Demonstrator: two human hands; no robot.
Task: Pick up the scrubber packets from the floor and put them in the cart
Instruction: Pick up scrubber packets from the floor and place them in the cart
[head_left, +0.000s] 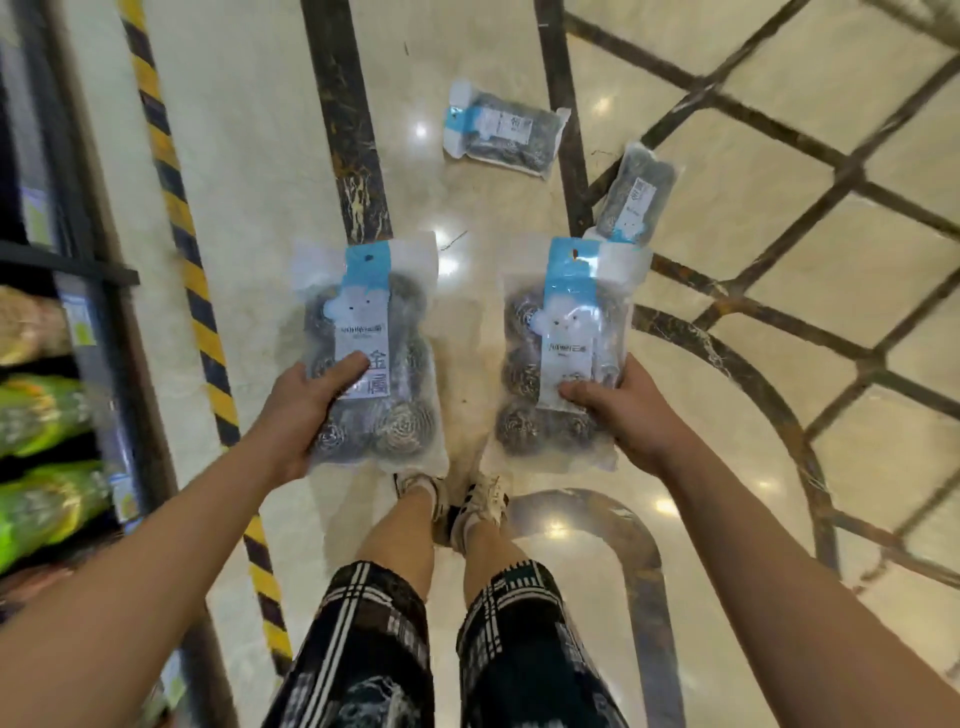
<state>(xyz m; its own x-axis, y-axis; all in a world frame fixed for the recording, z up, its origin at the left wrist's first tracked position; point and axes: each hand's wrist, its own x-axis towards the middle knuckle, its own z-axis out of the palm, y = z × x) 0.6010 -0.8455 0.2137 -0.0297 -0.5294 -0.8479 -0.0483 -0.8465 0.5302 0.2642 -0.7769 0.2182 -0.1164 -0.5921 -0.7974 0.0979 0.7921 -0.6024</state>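
Note:
My left hand grips a clear packet of steel-wool scrubbers with a blue and white label, thumb on top. My right hand holds a second, like packet the same way. Both packets are held flat in front of me above my feet. Two more scrubber packets lie on the marble floor ahead: one lying sideways across a dark stripe, the other just beyond the packet in my right hand. No cart is in view.
A store shelf with green and yellow bagged goods runs along the left. A yellow-black hazard stripe marks the floor beside it. My legs and shoes stand below the held packets.

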